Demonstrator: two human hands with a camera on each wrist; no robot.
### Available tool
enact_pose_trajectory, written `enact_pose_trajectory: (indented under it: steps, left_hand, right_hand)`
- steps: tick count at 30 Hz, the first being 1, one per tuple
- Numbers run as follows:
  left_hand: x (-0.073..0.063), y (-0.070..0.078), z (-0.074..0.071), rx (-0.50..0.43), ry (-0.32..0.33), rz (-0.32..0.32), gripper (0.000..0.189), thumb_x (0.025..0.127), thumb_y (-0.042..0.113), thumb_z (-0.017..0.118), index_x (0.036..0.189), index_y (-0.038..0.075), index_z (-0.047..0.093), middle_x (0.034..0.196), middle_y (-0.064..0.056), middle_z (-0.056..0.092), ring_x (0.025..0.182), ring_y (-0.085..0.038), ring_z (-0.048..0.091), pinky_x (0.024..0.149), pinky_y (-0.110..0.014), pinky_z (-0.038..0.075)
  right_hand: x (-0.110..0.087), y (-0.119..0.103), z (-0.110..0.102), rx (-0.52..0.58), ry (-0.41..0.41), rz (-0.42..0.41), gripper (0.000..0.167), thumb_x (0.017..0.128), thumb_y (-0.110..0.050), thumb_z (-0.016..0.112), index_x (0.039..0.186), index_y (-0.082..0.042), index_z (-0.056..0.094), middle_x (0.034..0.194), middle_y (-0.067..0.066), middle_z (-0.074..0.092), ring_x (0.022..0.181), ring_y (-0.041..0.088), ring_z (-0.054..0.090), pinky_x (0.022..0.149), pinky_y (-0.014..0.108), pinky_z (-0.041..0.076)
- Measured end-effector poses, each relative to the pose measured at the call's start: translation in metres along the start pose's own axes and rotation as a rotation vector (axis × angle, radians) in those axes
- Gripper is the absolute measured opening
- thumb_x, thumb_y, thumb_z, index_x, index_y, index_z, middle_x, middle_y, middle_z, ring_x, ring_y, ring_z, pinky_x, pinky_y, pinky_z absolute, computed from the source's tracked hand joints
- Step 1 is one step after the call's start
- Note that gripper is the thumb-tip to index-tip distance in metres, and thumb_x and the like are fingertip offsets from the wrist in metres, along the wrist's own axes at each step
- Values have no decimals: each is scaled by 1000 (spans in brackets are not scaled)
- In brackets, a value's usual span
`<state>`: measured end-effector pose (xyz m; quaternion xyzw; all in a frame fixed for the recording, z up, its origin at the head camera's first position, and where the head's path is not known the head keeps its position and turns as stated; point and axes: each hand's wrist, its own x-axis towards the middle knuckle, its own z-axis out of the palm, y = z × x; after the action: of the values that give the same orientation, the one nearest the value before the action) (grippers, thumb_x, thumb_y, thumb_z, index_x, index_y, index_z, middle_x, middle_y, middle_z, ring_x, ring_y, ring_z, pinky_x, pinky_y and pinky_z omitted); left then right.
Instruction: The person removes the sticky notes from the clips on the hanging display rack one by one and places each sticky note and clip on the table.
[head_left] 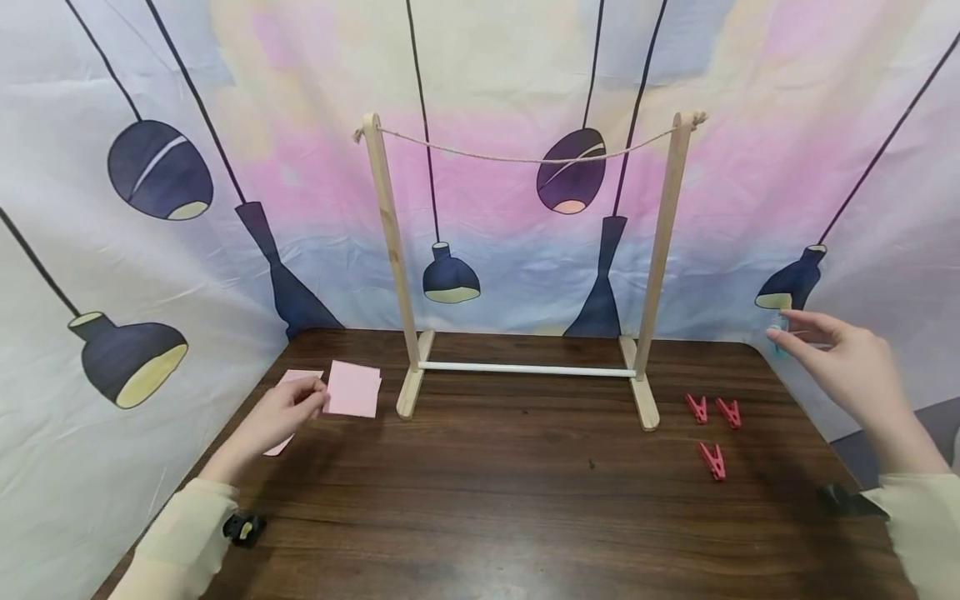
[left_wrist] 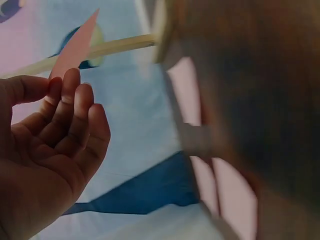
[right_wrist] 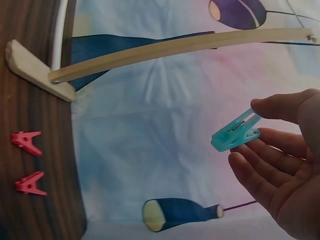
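Observation:
My left hand point(head_left: 288, 410) pinches a pink paper square point(head_left: 352, 389) between thumb and forefinger, raised over the left side of the table. In the left wrist view this paper point(left_wrist: 75, 47) appears nearly edge-on, above the thumb. More pink paper squares point(left_wrist: 235, 195) lie on the table under that hand. On the far right, my right hand point(head_left: 855, 371) is up in the air, pinching a teal clothespin point(right_wrist: 231, 136) by its handle ends between thumb and fingers. Three red clothespins point(head_left: 713, 462) lie on the table to the left of and below that hand.
A wooden frame with two upright posts point(head_left: 663, 242) stands at the back of the brown table point(head_left: 480, 500). A thin rope point(head_left: 517, 158) sags between the post tops, and a white rod point(head_left: 525, 368) joins the feet. Behind hangs a cloth printed with lamps point(head_left: 450, 275).

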<state>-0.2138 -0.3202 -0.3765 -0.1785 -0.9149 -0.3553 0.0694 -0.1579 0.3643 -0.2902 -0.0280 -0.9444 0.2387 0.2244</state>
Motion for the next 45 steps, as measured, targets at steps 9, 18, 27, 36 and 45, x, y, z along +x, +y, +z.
enact_pose_trajectory:
  steps: [9,18,27,36,45]
  left_hand:
    - [-14,-26,20,-22,-115,-140,18,102,13,55,86,6,61,73,-3,58,69,-17,56,60,-27,44]
    - [-20,-38,22,-4,-196,-224,19,98,9,57,80,5,63,71,-3,60,66,-16,57,59,-26,46]
    - [-22,-45,26,140,-231,-218,17,91,9,63,74,6,64,64,-1,57,57,-15,54,54,-30,47]
    - [-22,-46,28,197,-246,-250,16,90,8,61,74,6,62,62,0,55,57,-15,53,54,-32,46]
    - [-20,-46,27,263,-265,-248,21,90,10,63,70,7,60,61,0,55,56,-15,51,52,-32,44]
  right_hand:
    - [-14,19,18,20,-35,-15,59,101,-40,61,138,6,54,121,39,59,109,57,55,78,67,44]
    - [-23,38,34,36,-85,-8,58,100,-39,63,135,7,57,118,37,62,106,56,59,68,54,52]
    - [-26,43,46,36,-114,-3,56,101,-38,62,133,8,57,121,37,61,109,56,58,76,63,49]
    - [-34,52,59,1,-135,13,57,101,-38,62,129,11,58,119,40,59,107,59,56,78,66,46]
    - [-40,69,66,-60,-263,91,66,102,-45,57,127,16,55,118,42,58,98,54,59,70,57,51]
